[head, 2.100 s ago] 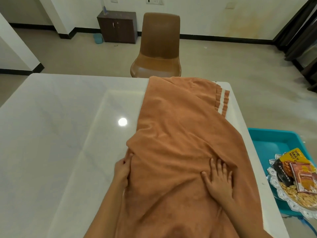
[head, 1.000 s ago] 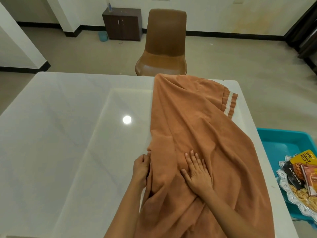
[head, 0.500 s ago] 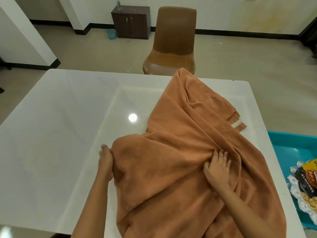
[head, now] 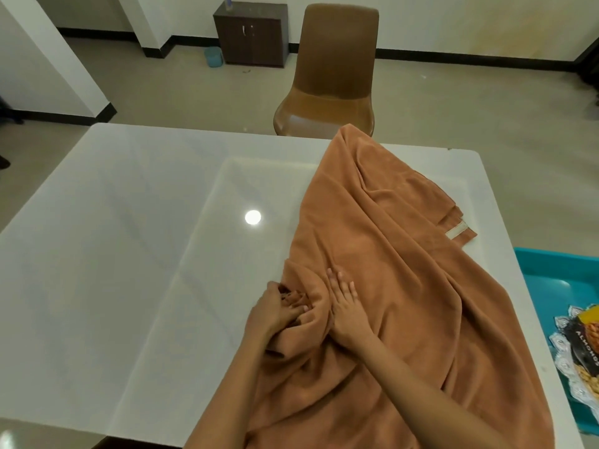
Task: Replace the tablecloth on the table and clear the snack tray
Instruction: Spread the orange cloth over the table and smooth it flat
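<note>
An orange-brown tablecloth (head: 405, 286) lies crumpled over the right half of the white glossy table (head: 129, 254), its striped corner folded near the right edge. My left hand (head: 272, 311) grips a bunched fold at the cloth's left edge, fingers curled into the fabric. Just to its right, my right hand (head: 345, 303) presses flat on the cloth with straight fingers. The silver snack tray (head: 560, 358) with an almonds packet (head: 585, 338) and loose nuts shows at the right edge, partly cut off.
A teal bin (head: 557, 273) sits on the floor right of the table, under the tray. A brown chair (head: 334, 79) stands behind the table's far edge. A dark cabinet (head: 252, 34) is against the back wall.
Half a second ago my hands were spread apart on the cloth; now they are close together, the left bunching the cloth's edge rightward and the right moved left beside it.
</note>
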